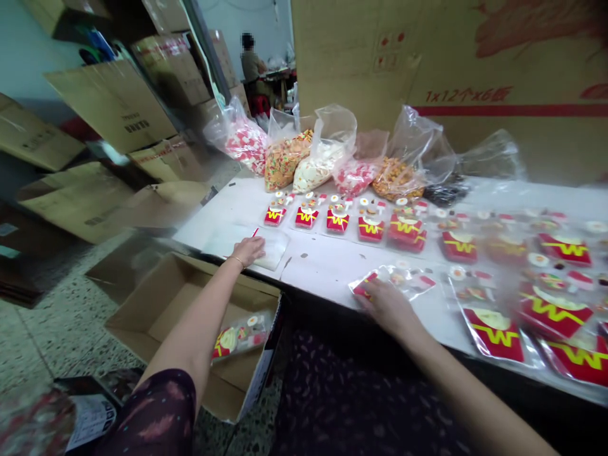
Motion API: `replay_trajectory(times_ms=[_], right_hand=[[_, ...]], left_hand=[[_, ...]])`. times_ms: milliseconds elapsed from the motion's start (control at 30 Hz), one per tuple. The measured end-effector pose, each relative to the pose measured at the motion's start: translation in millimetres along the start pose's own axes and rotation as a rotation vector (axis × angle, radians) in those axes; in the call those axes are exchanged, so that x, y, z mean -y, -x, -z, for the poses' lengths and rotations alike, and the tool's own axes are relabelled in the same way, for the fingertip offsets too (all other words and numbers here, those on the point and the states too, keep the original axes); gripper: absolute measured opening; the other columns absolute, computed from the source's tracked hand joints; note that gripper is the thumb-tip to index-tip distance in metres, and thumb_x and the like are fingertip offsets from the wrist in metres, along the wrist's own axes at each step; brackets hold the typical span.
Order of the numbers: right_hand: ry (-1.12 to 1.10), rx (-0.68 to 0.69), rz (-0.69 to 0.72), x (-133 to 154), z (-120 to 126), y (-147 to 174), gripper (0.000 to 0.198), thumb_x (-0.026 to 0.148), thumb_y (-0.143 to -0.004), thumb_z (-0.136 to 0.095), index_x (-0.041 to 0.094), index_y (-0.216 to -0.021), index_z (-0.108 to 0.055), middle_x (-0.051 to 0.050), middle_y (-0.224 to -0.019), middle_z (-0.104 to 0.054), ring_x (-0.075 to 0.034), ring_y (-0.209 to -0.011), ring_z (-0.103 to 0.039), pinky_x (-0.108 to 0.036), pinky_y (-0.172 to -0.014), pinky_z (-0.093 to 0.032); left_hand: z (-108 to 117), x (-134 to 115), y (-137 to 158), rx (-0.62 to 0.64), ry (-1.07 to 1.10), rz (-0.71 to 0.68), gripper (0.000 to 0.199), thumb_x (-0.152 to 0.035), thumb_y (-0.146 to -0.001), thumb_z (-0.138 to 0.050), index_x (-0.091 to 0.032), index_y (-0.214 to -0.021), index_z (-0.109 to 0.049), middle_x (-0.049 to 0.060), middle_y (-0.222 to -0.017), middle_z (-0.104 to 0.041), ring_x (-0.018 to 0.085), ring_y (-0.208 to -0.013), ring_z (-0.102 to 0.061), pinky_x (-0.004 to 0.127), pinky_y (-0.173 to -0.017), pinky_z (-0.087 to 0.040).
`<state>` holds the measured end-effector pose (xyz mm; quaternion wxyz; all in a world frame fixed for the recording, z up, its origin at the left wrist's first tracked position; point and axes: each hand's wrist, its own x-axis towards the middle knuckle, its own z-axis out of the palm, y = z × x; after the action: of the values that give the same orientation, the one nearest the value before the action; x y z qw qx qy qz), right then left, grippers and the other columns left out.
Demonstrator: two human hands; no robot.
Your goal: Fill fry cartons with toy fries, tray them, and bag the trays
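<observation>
With left hand [249, 252] loosely spread, rests on plastic sleeves [276, 244], perhaps steadying them; with right hand [387, 305], grasps filled packet [406, 278] by its red end near the front edge, seemingly for control. Leaves room across white tabletop [325, 275] between the 2, with open carton [156, 301] below.

Cardboard cartons [114, 104] crowd the left, a red-striped carton [351, 63] stands behind, and a person [251, 65] sits farther back by a red stool [260, 104].
</observation>
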<state>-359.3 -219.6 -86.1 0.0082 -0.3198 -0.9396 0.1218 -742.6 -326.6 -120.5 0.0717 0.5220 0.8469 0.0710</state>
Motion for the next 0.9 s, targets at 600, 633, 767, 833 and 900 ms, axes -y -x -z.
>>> replay_trajectory(times_ms=[600,633,767,833,900], right_hand=[[0.124,0.159,0.049,-93,16,-18,0.090,0.059,-0.062,-0.057,0.017,-0.136,-0.028,-0.019,-0.124,-0.041,-0.032,-0.109,-0.044,-0.046,-0.089,-0.033],[0.128,0.127,0.005,-93,18,-15,0.090,0.060,-0.062,-0.055,0.017,-0.136,-0.028,-0.019,-0.123,-0.042,-0.032,-0.106,-0.046,-0.045,-0.087,-0.034],[0.196,0.050,-0.129,-92,21,-7,0.087,0.062,-0.063,-0.054,0.018,-0.134,-0.030,-0.019,-0.120,-0.043,-0.034,-0.105,-0.044,-0.044,-0.084,-0.035],[0.228,0.057,-0.168,-88,21,-5,0.086,0.063,-0.062,-0.054,0.019,-0.133,-0.031,-0.018,-0.120,-0.043,-0.034,-0.105,-0.043,-0.046,-0.084,-0.033],[0.241,0.067,-0.184,-81,18,-4,0.088,0.064,-0.061,-0.054,0.019,-0.133,-0.030,-0.018,-0.119,-0.043,-0.034,-0.105,-0.042,-0.048,-0.085,-0.031]], left_hand=[[-27,-143,13,-0.057,0.074,-0.244,0.012,-0.022,-0.078,-0.044,-0.017,-0.078,-0.056,0.007,-0.088,-0.056,0.021,-0.087,-0.050,0.035,-0.076,-0.038],[-35,-158,18,-0.041,0.099,-0.279,0.011,-0.021,-0.078,-0.045,-0.017,-0.077,-0.055,0.007,-0.086,-0.056,0.020,-0.086,-0.050,0.035,-0.076,-0.038],[-62,-198,35,-0.056,0.208,-0.333,0.008,-0.019,-0.077,-0.045,-0.017,-0.073,-0.052,0.007,-0.082,-0.053,0.020,-0.082,-0.049,0.036,-0.075,-0.039],[-70,-207,40,-0.114,0.309,-0.332,0.008,-0.016,-0.076,-0.044,-0.018,-0.071,-0.049,0.006,-0.079,-0.052,0.019,-0.079,-0.049,0.034,-0.074,-0.040],[-74,-211,44,-0.198,0.422,-0.331,0.009,-0.014,-0.076,-0.043,-0.018,-0.069,-0.047,0.005,-0.076,-0.050,0.018,-0.078,-0.048,0.033,-0.074,-0.041]])
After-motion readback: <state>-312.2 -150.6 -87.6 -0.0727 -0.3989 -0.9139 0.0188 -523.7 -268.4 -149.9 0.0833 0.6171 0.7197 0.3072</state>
